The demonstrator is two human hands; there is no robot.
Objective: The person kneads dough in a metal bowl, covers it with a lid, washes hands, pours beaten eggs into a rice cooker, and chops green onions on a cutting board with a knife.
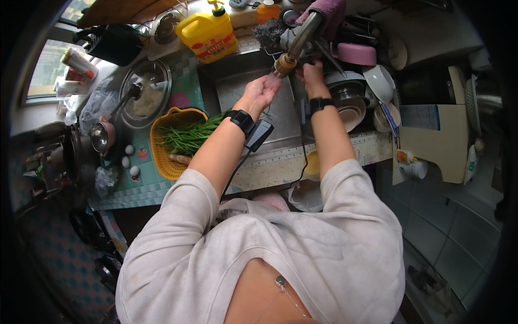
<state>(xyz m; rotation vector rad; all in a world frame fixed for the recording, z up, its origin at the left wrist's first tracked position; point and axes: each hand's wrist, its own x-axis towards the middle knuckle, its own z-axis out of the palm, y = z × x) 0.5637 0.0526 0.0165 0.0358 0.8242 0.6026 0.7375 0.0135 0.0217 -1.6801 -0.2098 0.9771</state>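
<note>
Cupped palm-up under the faucet's brass outlet (285, 65), my left hand (262, 92) appears to catch water and holds no object that I can see. My right hand (312, 75) reaches behind the faucet pipe (305, 34), its fingers curled; what they touch is hidden in the dark. Below both hands lies the stainless steel sink (279, 117). Beside my left forearm, a yellow plastic basket (160, 152) holds long green stalks (190, 135) and a brownish root-like piece (180, 158). A black strap with a cabled device sits on my left wrist, another strap on my right.
Stacked bowls (348, 99) and a pink pot (356, 54) crowd the sink's right side. A yellow detergent jug (208, 36) stands behind the sink. Left are a glass lid (147, 93), a pink-handled ladle (102, 135) and several eggs (129, 150). A black cable (304, 162) hangs over the counter edge.
</note>
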